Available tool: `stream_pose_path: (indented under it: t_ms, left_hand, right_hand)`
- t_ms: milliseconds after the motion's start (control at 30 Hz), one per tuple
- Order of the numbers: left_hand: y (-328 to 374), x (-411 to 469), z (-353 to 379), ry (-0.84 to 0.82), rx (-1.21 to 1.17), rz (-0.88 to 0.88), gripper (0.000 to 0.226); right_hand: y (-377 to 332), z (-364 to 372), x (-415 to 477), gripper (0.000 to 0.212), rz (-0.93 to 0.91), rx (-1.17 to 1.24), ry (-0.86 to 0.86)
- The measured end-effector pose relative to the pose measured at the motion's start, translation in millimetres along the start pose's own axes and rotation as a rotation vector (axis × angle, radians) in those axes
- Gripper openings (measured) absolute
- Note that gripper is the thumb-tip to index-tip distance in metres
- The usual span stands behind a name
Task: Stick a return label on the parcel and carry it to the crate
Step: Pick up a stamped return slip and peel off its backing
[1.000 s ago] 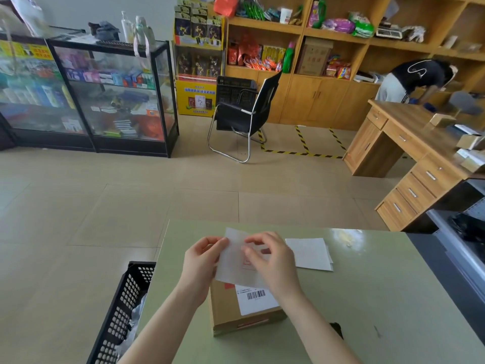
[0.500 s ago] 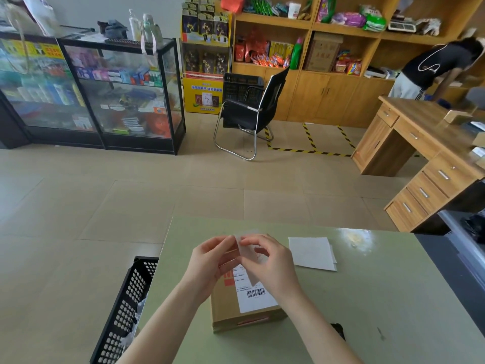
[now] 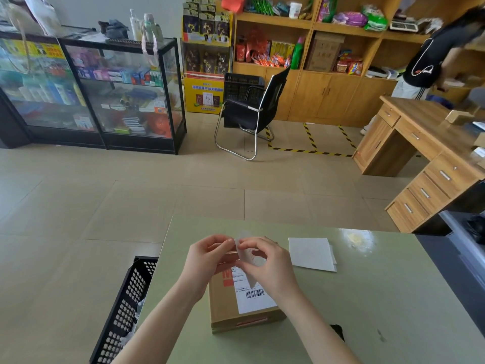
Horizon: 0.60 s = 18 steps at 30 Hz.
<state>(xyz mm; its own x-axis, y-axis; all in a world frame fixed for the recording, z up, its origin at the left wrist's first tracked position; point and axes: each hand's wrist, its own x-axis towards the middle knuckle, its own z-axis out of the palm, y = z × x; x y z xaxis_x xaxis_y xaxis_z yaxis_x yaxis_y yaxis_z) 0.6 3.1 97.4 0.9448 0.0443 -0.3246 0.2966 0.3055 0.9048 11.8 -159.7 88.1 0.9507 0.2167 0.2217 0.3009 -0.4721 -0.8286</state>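
Observation:
A brown cardboard parcel (image 3: pixel 225 306) lies flat on the green table (image 3: pixel 367 311), with a white barcode label on its top. Above its far end I hold a white return label (image 3: pixel 245 252) edge-on, curled between my fingers. My left hand (image 3: pixel 210 261) pinches its left edge and my right hand (image 3: pixel 267 266) pinches it at the top and covers part of it. A black plastic crate (image 3: pixel 123 308) stands on the floor against the table's left side.
A small stack of white sheets (image 3: pixel 311 253) lies on the table right of my hands. A small black object (image 3: pixel 338 331) sits near my right forearm. Across the tiled floor stand a black chair (image 3: pixel 252 111), glass display cases, a wooden desk (image 3: pixel 430 153) and a person by the shelves.
The label faced me flat one second ago; it has since turned and curled between my fingertips, uncovering the parcel's barcode label. The camera has tilted slightly.

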Motion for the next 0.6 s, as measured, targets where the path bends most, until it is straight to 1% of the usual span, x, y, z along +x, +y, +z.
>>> stream_pose_path:
  t_ms: [133, 267, 367, 467, 600]
  left_hand:
    - [-0.6, 0.0, -0.6, -0.014, 0.111, 0.031, 0.012]
    - [-4.1, -0.6, -1.7, -0.060, 0.241, 0.082, 0.015]
    - [-6.5, -2.2, -2.7, -0.079, 0.321, 0.105, 0.017]
    - [-7.0, -2.5, -3.9, -0.085, 0.374, 0.125, 0.014]
    - [-4.2, -2.5, -5.2, -0.099, 0.440, 0.184, 0.012]
  right_hand:
    - [1.2, 0.4, -0.9, 0.031, 0.034, 0.002, -0.026]
    - [-2.4, 1.7, 0.5, 0.023, 0.183, 0.172, -0.053]
    - [-4.9, 0.7, 1.3, 0.021, 0.224, 0.245, -0.055]
    - [-5.0, -1.0, 0.6, 0.020, 0.246, 0.256, -0.066]
    - [-3.7, -2.3, 1.5, 0.021, 0.339, 0.298, -0.073]
